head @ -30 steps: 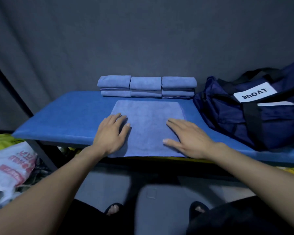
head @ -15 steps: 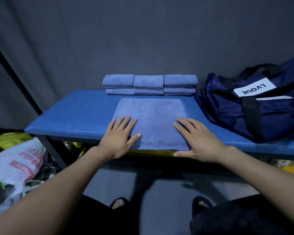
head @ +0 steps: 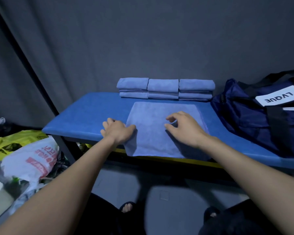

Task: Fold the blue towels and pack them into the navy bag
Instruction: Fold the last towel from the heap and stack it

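Observation:
A flat blue towel [head: 153, 133] lies on the blue table [head: 85, 116], its near edge hanging over the front. My left hand [head: 117, 131] is at the towel's left edge, with the thumb on top and the fingers curled at the edge, pinching it. Over the towel's middle right, my right hand [head: 182, 128] has loosely bent fingers whose tips touch the cloth and hold nothing. Three stacks of folded blue towels [head: 165, 89] line the back of the table. The navy bag [head: 244, 119] with a white LVQUE label sits at the right.
A dark curtain hangs behind the table. White and yellow plastic bags [head: 32, 156] lie on the floor to the left, beside the table's black leg [head: 64, 150]. A grey stool [head: 173, 209] and my sandalled feet are below the front edge.
Both hands lay flat on the towel before. The left hand has slid out to the left edge and curled onto it. The right hand's fingers have lifted and bent.

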